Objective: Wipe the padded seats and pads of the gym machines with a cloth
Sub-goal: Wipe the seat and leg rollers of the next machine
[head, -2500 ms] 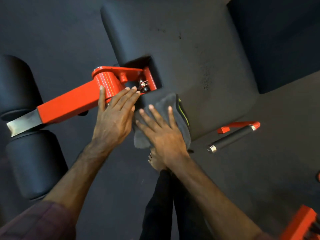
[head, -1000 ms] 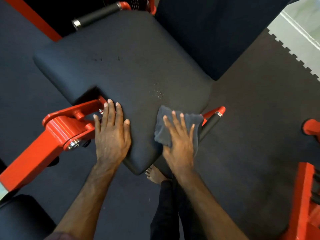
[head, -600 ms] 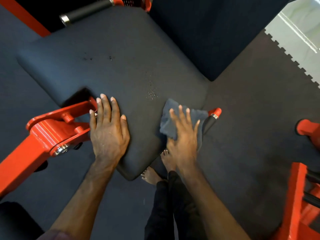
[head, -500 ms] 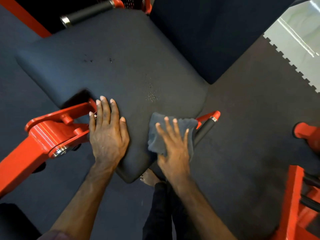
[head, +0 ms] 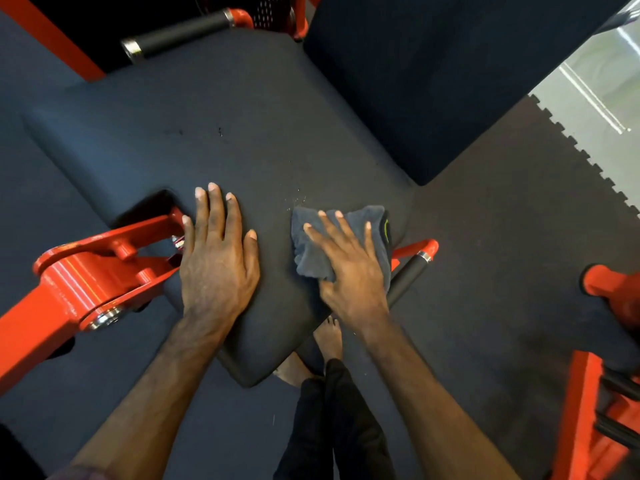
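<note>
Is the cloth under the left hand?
No, the cloth lies under the right hand, while the left hand rests flat on the bare seat.

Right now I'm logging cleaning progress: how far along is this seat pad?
In hand: the right hand presses the grey cloth on the seat pad near its right edge, while the left hand rests flat beside it. Left: specks just above the cloth and dark marks farther up. Nothing shows as clearly finished.

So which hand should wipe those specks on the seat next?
Right. The right hand already presses the cloth flat just below the specks; the left hand is bare, braced on the seat pad.
</note>
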